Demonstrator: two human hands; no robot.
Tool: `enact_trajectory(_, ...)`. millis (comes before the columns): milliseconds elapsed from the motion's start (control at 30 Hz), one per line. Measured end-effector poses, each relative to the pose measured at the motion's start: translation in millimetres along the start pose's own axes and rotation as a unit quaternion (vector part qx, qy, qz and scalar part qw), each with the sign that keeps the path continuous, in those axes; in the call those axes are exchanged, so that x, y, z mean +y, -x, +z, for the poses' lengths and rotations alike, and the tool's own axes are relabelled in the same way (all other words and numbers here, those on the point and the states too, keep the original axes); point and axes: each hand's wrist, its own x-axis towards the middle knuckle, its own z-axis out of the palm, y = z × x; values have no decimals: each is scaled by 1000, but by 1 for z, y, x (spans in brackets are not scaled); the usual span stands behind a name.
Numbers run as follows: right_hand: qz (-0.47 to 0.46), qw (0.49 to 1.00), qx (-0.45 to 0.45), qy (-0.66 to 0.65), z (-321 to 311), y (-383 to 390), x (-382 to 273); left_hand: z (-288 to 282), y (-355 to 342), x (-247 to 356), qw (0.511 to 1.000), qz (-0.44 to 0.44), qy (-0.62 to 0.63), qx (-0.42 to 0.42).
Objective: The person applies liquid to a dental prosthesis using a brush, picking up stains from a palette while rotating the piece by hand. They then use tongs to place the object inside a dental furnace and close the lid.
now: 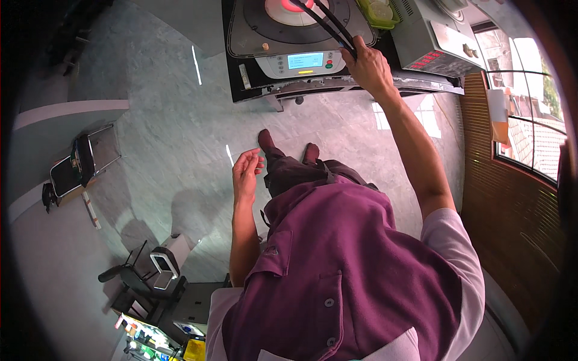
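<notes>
My right hand (368, 67) is closed round the handles of long black tongs (330, 25), at the far right of centre. The tongs reach away over a furnace (250, 39), their tips running toward its red glowing centre (295, 5) at the top edge of the picture. What the tips hold, if anything, cannot be made out. A control panel (265, 66) with a lit blue screen (306, 61) faces me just left of that hand. My left hand (245, 173) hangs in the air over the floor, its fingers loosely bent and apart, holding nothing.
A black table (241, 90) with a worn front edge carries the furnace. Beside it stand a yellow-green basket (385, 24) and a light grey machine (421, 36). Chairs (99, 153) are at the left, and a ribbed wall (506, 204) with a window runs along the right.
</notes>
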Motion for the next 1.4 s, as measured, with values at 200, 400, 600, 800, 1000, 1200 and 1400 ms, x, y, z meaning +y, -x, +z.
enact_trajectory(200, -5, 1000, 3, -3, 0, 1, -1, 0, 1, -1, 1000, -2, 4, 1)
enact_trajectory(400, -15, 1000, 15, 2, 3, 0, 2, -3, 2, -2, 1000, -1, 5, -1)
enact_trajectory(600, -27, 999, 35, -1, 5, 0, 3, -4, 2, -1, 1000, -5, 1, 1)
enact_trajectory(800, -20, 999, 24, -3, 0, 2, -3, -5, 1, -4, 1000, -2, 7, 4)
enact_trajectory(1000, -23, 999, 27, 1, 2, 1, 1, -5, 1, -3, 1000, 5, 1, 4)
enact_trajectory(1200, -20, 1000, 17, -5, 0, 0, -1, -5, 0, -2, 1000, 1, -8, 2)
enact_trajectory(1400, -30, 999, 27, -8, 0, 1, 1, -5, -1, -1, 1000, 1, -5, 2)
